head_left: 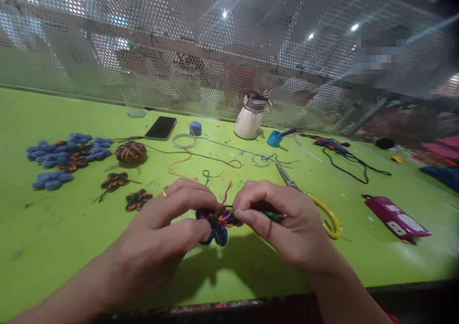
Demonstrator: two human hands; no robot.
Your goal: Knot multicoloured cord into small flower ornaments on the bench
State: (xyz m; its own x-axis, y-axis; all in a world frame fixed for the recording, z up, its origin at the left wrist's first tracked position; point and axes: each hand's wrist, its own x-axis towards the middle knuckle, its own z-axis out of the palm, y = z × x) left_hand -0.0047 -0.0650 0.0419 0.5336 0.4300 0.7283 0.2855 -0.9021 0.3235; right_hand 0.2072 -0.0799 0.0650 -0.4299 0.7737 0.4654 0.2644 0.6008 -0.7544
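My left hand (pixel 168 226) is closed in a pinch on a small multicoloured yarn flower (pixel 217 223), held just above the green table (pixel 53 238). A ring sits on one of its fingers. My right hand (pixel 283 221) is closed too, pinching the right side of the same yarn piece together with a thin green tool, likely a crochet hook (pixel 274 215). Loose red and orange yarn ends stick up between my fingers. A thin strand runs back over the table toward a multicoloured yarn ball (pixel 131 151).
Finished yarn flowers lie at left: blue ones (pixel 60 154) and darker mixed ones (pixel 138 199). Yellow-handled scissors (pixel 315 206) lie behind my right hand. Also here: a phone (pixel 161 128), a white bottle (pixel 251 117), a pink case (pixel 396 217), a glue gun (pixel 332 144) and a perforated metal screen (pixel 215 51).
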